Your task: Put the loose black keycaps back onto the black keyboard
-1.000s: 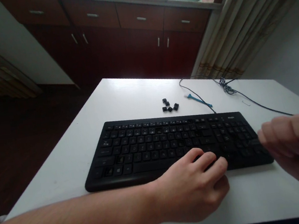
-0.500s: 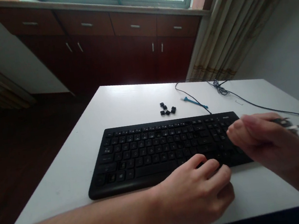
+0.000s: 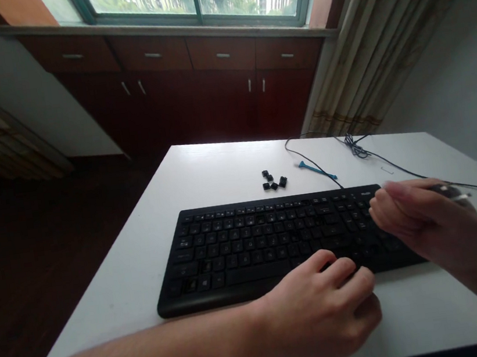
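The left hand (image 3: 322, 314) rests on the front right of a black plastic keyboard (image 3: 247, 247) on a white table (image 3: 116, 288), its fingers (image 3: 347, 269) curled onto the keys. The blurred right hand (image 3: 429, 223) hovers over the keyboard's right end, fingers closed around a small dark object with a silver tip (image 3: 449, 192). Small black keycaps (image 3: 274, 179) lie beyond the keyboard.

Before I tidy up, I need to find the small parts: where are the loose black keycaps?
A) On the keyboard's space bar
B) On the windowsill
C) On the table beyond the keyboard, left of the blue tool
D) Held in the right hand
C: the loose black keycaps lie on the white table beyond the far edge of the black keyboard, to the left of the blue tool.
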### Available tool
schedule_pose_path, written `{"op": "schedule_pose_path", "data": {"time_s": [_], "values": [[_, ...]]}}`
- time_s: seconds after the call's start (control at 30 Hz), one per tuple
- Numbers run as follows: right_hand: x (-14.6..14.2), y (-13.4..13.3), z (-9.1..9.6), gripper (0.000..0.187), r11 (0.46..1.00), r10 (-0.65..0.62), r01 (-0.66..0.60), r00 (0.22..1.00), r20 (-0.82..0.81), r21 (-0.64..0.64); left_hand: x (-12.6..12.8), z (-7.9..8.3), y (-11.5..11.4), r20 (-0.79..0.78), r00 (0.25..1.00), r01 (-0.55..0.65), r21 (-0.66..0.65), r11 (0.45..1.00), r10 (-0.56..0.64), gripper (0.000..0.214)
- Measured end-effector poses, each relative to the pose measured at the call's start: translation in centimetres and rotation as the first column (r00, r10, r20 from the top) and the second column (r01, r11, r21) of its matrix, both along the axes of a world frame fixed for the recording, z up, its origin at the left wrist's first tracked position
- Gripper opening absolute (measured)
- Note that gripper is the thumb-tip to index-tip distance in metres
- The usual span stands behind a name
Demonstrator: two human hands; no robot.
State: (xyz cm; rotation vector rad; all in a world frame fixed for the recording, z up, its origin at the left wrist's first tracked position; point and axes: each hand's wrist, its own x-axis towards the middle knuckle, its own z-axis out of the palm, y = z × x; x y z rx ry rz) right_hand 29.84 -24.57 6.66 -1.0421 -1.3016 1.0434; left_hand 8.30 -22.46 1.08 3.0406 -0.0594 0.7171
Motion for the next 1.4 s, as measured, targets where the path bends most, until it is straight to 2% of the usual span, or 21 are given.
{"op": "schedule_pose_path", "data": {"time_s": [0.1,0.17,0.23,0.33,0.4,0.47,0.57,0.67,0.77,0.87,1.0,1.17,1.23,1.27,1.3,1.37,1.4], "values": [[0.2,1.2,-0.4,0.052,0.996,-0.073,0.082,0.975,0.209,-0.038,-0.1,-0.2,-0.1,0.005,1.000,-0.011,0.001,1.000,0.011,0.024],[0.3,1.9,-0.5,0.053,0.986,-0.141,0.168,0.896,0.421,-0.026,0.0,-0.3,-0.3,0.011,1.000,-0.020,0.015,1.000,0.020,0.023],[0.2,2.6,-0.6,0.048,0.978,-0.185,0.208,0.802,0.568,0.025,0.0,0.0,-0.4,0.020,0.999,-0.025,0.041,0.999,0.024,0.024],[0.1,4.1,-0.9,0.034,0.980,-0.187,0.174,0.675,0.714,0.093,-0.2,1.8,0.6,0.023,0.999,-0.050,0.052,0.997,0.049,0.024],[0.1,5.3,-1.2,0.029,0.985,-0.172,0.110,0.598,0.783,0.132,-0.8,3.9,2.6,0.019,0.992,-0.124,0.002,0.992,0.124,0.025],[0.1,6.7,-1.5,0.028,0.991,-0.123,0.025,0.537,0.835,0.130,-1.8,6.0,5.9,-0.013,0.976,-0.218,-0.098,0.971,0.218,0.028],[-0.1,8.8,-2.1,0.030,0.996,-0.033,-0.057,0.445,0.895,0.065,-3.8,7.3,11.7,-0.148,0.912,-0.407,-0.224,0.885,0.382,0.020],[-0.6,10.6,-2.5,0.032,0.996,0.000,-0.085,0.366,0.931,0.034,-5.1,6.0,16.3,-0.262,0.883,-0.461,-0.333,0.822,0.390,0.020],[-1.4,11.9,-2.8,0.030,0.991,0.023,-0.129,0.327,0.945,0.020,-5.4,3.9,18.3,-0.325,0.879,-0.463,-0.411,0.786,0.348,0.025],[-2.1,12.6,-3.0,0.029,0.989,0.036,-0.146,0.296,0.955,0.008,-4.8,2.6,18.4,-0.340,0.878,-0.464,-0.433,0.773,0.336,0.026],[-2.5,12.8,-3.0,0.026,0.990,0.033,-0.142,0.275,0.961,0.007,-4.1,2.1,18.1,-0.316,0.881,-0.467,-0.471,0.748,0.351,0.022],[-1.9,12.1,-2.6,0.022,0.992,0.029,-0.123,0.291,0.956,0.007,-5.1,1.9,17.9,-0.261,0.870,-0.490,-0.555,0.672,0.419,0.025],[-1.5,11.5,-2.5,0.022,0.994,0.018,-0.104,0.302,0.953,0.015,-6.0,2.2,17.3,-0.223,0.867,-0.474,-0.647,0.597,0.446,0.035],[-1.2,11.2,-2.5,0.023,0.996,0.008,-0.091,0.311,0.950,0.021,-6.5,2.5,16.9,-0.196,0.871,-0.434,-0.737,0.518,0.450,0.040],[-1.0,10.9,-2.5,0.023,0.997,-0.003,-0.077,0.325,0.946,0.029,-7.1,2.8,16.4,-0.167,0.877,-0.365,-0.840,0.401,0.450,0.043],[-0.7,10.1,-2.7,0.025,0.997,-0.027,-0.051,0.376,0.926,0.049,-8.1,3.4,15.2,-0.099,0.888,-0.152,-0.985,0.083,0.449,0.046],[-0.5,9.7,-2.8,0.027,0.997,-0.040,-0.043,0.412,0.911,0.063,-8.5,3.7,14.6,-0.067,0.890,-0.043,-0.997,-0.064,0.451,0.047]]}}
